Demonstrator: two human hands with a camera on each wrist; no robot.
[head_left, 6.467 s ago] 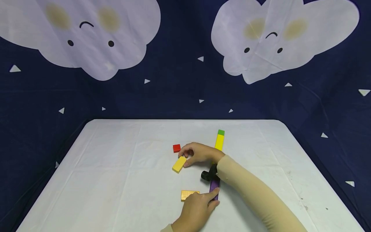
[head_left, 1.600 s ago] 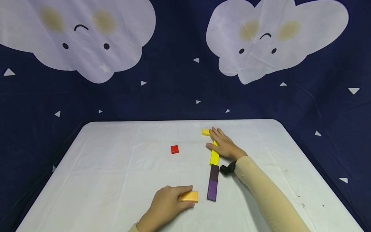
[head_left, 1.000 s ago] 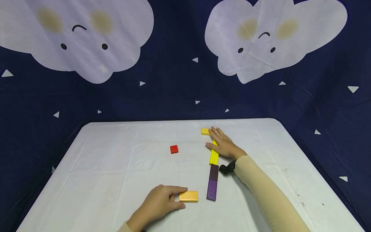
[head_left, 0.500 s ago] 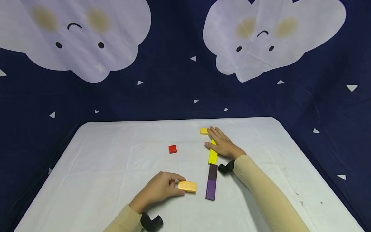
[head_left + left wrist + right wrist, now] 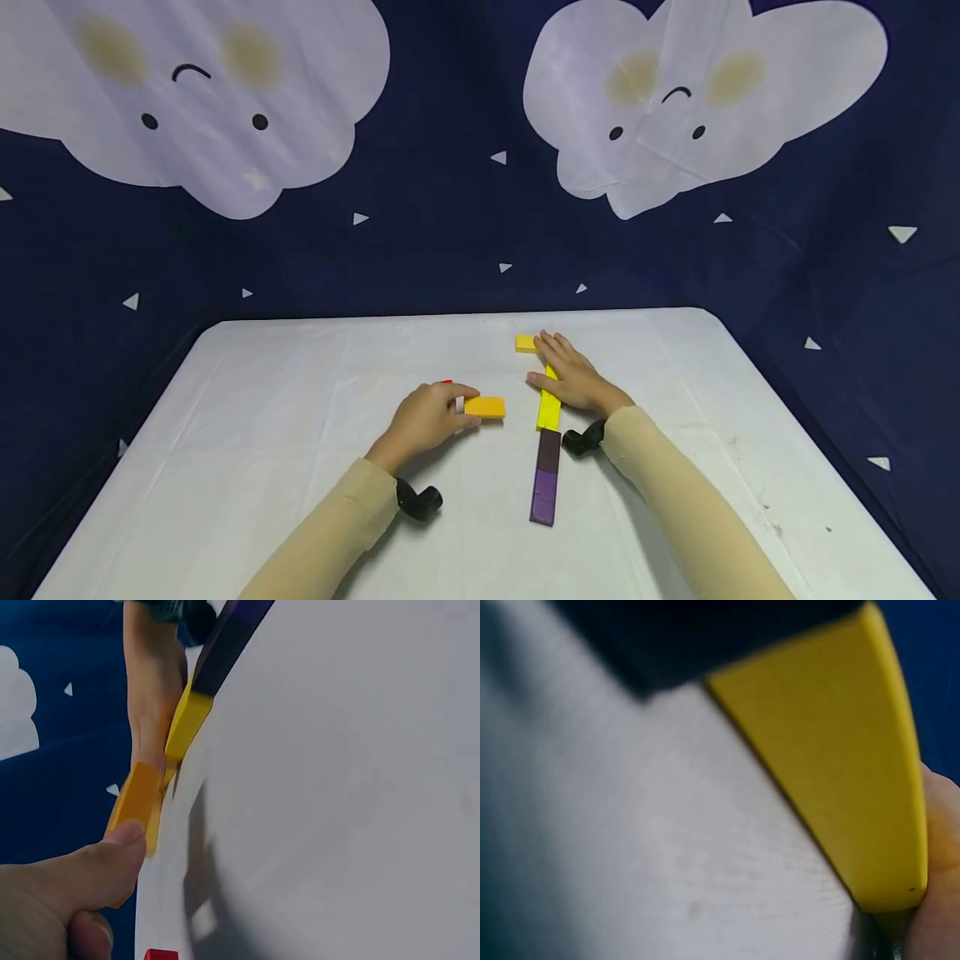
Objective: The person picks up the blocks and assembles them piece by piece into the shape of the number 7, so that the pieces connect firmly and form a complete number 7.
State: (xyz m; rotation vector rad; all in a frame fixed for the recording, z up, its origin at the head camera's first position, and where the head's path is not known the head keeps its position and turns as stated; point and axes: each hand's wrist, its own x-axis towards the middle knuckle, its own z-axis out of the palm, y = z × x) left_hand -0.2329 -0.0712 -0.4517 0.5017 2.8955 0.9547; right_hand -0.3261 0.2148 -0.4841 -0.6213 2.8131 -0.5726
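My left hand [image 5: 426, 418] pinches one end of an orange block [image 5: 485, 407] between thumb and fingers. In the left wrist view, the orange block [image 5: 140, 793] is raised above the table. My right hand [image 5: 576, 380] rests with fairly straight fingers over the far part of a row of blocks. From under it shows a yellow block [image 5: 549, 412], then a dark brownish block [image 5: 549, 451] and a purple block [image 5: 543, 497] toward the near side. A crosswise yellow block [image 5: 526, 343] lies at the row's far end, its right part hidden by the fingers.
A small red block [image 5: 161, 954] lies on the white table [image 5: 285, 467], mostly hidden behind my left hand in the head view. A dark blue cloth [image 5: 450, 275] with clouds hangs behind the table. Black wrist cameras [image 5: 420, 502] sit on both wrists.
My left hand has carried the orange block from the near side toward the far side. Earlier, the right hand laid a yellow block crosswise at the far end; lately it has stayed still.
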